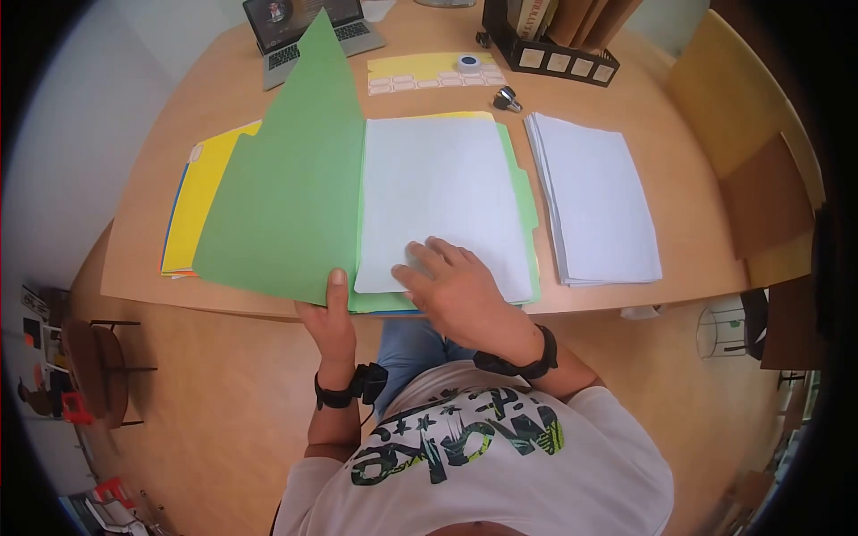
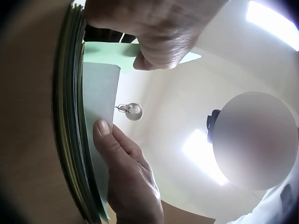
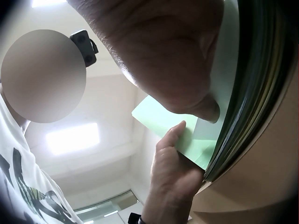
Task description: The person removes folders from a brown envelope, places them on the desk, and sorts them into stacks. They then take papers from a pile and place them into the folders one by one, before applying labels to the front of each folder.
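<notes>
A green file folder (image 1: 277,196) lies opened at the table's front edge, its left cover raised at a slant. Inside it, on the right half, is a stack of white paper (image 1: 438,192), with a yellow edge showing behind the top. My left hand (image 1: 331,317) grips the cover's lower edge near the fold, thumb on the inner face and the other fingers hidden beneath. My right hand (image 1: 456,290) rests on the lower part of the paper with fingers loosely spread. In the left wrist view, folder edges (image 2: 70,116) in several colours are layered beneath.
A separate stack of white paper (image 1: 599,201) lies to the right. Yellow folders (image 1: 201,192) sit partly under the green cover at left. Farther back are a laptop (image 1: 353,40), a label sheet (image 1: 407,80), a round white object (image 1: 468,63), a small black-and-silver object (image 1: 507,99) and a black rack (image 1: 554,62) with books.
</notes>
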{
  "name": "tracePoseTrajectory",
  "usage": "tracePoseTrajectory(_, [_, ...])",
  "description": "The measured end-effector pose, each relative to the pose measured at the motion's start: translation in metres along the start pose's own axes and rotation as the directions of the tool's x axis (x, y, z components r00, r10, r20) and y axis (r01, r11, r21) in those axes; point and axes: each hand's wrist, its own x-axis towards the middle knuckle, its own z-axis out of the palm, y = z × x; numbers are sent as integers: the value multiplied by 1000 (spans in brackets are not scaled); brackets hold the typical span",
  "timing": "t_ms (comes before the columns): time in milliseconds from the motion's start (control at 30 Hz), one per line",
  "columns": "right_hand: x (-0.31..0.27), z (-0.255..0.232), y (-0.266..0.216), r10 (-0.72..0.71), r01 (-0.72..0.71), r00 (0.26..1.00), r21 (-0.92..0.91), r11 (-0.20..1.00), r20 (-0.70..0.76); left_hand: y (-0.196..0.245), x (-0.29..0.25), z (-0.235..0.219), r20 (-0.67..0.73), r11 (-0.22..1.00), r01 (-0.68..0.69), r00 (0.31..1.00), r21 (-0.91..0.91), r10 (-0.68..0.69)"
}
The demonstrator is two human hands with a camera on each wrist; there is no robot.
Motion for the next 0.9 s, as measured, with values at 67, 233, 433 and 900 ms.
tracePoseTrajectory(67, [1,0,-3,-21,21,1000,-2,1000,14,2,3,-2,123,993,110,987,-33,-105])
tracePoseTrajectory(233, [2,-1,-3,-26,25,999,22,999,27,5,1,7,132,999,48,990,-15,-46])
tracePoseTrajectory(433, [-2,0,0,-52,50,998,47,998,36,-12,2,1,248,996,-80,967,48,66])
tracePoseTrajectory(900, [43,-124,105,31,-36,966,15,999,257,-9,-4,5,304,949,-197,945,247,117])
